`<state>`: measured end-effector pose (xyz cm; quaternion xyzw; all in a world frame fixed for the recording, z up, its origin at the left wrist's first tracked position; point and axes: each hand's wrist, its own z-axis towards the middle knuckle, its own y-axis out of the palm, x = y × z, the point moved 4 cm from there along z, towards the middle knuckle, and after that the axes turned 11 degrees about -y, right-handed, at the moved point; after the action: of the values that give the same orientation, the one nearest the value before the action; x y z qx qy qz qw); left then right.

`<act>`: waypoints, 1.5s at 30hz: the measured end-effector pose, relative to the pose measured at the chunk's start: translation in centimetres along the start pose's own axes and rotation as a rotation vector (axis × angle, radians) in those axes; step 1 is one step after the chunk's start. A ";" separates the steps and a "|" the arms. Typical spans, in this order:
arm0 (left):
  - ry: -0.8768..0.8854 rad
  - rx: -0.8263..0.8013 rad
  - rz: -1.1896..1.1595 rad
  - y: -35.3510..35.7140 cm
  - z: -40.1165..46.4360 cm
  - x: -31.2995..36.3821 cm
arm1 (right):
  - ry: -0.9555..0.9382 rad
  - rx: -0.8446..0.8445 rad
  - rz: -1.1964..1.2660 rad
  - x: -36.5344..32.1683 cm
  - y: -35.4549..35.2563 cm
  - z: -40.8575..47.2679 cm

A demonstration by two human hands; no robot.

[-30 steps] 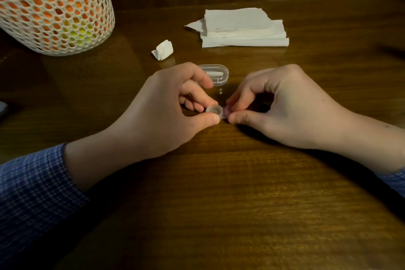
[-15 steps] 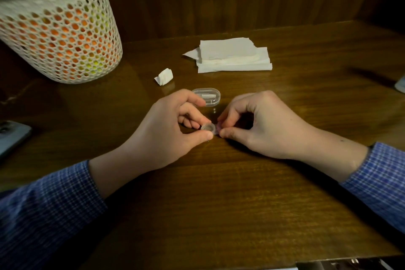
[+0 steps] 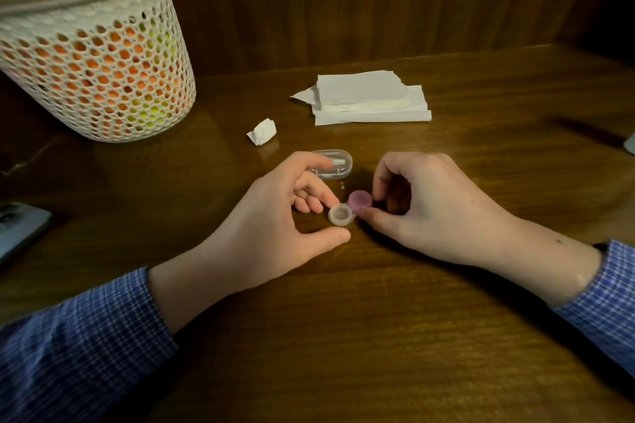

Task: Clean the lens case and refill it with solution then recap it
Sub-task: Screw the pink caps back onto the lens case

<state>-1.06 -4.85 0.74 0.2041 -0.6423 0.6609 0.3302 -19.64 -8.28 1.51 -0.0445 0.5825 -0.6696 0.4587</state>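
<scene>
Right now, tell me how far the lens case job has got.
Looks done: one well of the lens case carries its pink cap; a crumpled tissue lies used nearby. In hand: the right hand pinches that cap, while the left hand is open beside the uncapped clear well. Left: capping that well; whether it holds solution cannot be told.

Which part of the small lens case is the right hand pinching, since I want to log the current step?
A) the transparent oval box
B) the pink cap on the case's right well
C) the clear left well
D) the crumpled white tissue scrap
B: the right hand pinches the pink cap on the small lens case, while the clear left well sits uncapped beside the left hand.
</scene>
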 end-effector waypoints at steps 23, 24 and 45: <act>0.013 0.097 -0.036 -0.6 -0.5 -0.2 | -0.040 -0.028 0.217 -0.1 0.5 -0.3; 0.004 0.105 -0.031 -0.6 -0.5 -0.2 | -0.048 -0.028 0.225 -0.1 0.5 -0.4; 0.049 0.034 0.053 0.0 -0.6 0.3 | 0.176 0.000 0.110 7.2 -5.0 1.4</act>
<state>-1.19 -4.26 0.89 0.1764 -0.6279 0.6850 0.3245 -25.77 -14.61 2.65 0.0467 0.6220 -0.6447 0.4419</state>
